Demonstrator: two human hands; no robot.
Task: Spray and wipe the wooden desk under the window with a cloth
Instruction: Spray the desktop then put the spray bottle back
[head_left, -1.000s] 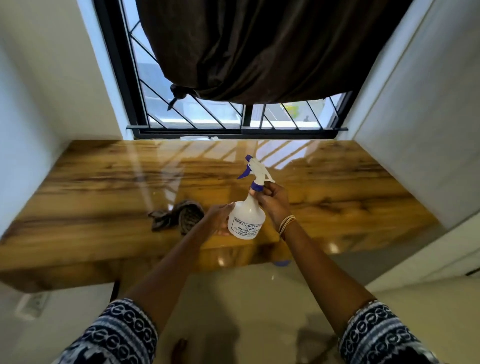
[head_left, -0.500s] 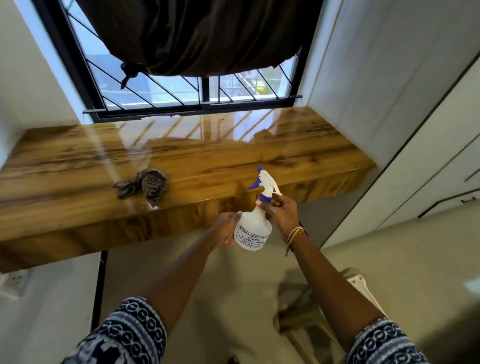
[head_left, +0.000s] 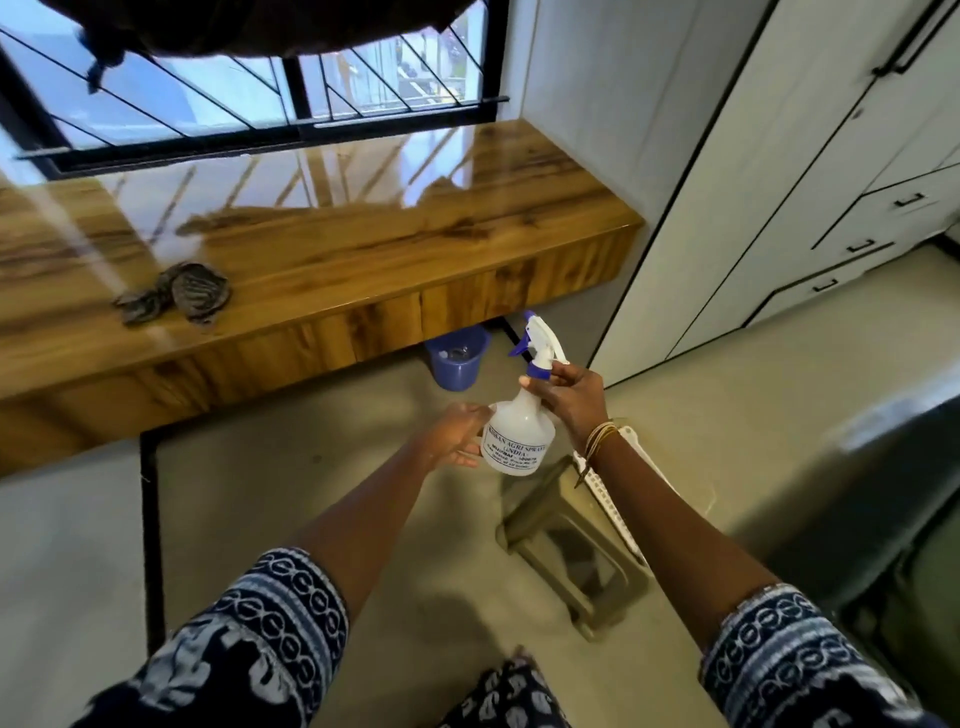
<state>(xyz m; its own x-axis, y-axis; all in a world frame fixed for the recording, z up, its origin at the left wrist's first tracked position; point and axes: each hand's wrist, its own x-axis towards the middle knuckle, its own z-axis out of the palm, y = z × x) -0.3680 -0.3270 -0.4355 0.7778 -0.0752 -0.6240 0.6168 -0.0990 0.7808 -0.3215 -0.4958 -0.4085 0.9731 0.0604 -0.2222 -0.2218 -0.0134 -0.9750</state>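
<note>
A white spray bottle (head_left: 519, 436) with a blue trigger is held upright in front of me, above the floor and clear of the desk. My right hand (head_left: 574, 397) grips its neck just under the nozzle. My left hand (head_left: 457, 434) cups the side of the bottle's body. The glossy wooden desk (head_left: 337, 244) runs under the barred window at the upper left. A crumpled dark patterned cloth (head_left: 179, 297) lies on the desk near its front edge, well to the left of my hands.
A blue bucket (head_left: 457, 358) stands on the floor under the desk's right end. A low olive stool (head_left: 571, 551) and a white slatted object (head_left: 621, 499) sit below my right arm. White cabinets with black handles (head_left: 810, 171) fill the right side.
The view has swung right and back from the desk. Both hands with the bottle, earlier over the desk top, now hang over the floor in front of it. The cloth stayed put.
</note>
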